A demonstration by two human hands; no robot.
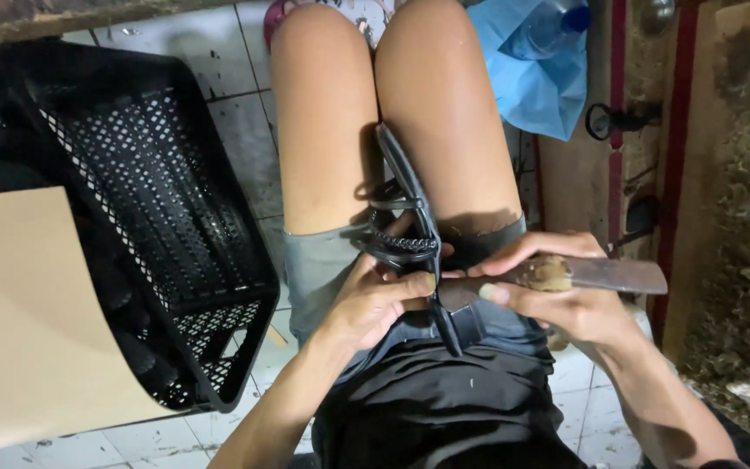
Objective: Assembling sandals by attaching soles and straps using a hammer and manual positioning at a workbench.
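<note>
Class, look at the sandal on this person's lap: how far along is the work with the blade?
Done: nothing shows as finished; the black crate beside the knee shows no contents. In hand: the left hand steadies a black strapped sandal edge-up on the lap, while the right hand presses a flat blade to its sole edge. Left: cannot tell.

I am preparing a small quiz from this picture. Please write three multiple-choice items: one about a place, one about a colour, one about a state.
1. Where does the black sandal lie?
A. in the crate
B. on the person's lap
C. on the floor tiles

2. What colour is the plastic bag?
A. blue
B. red
C. yellow

3. What is the state of the right hand?
A. open and free
B. flat on the knee
C. closed on a flat tool

Answers:
1 B, it rests between the thighs, with the left hand on it.
2 A, light blue beside the knee.
3 C, fingers wrap the handle.
</note>
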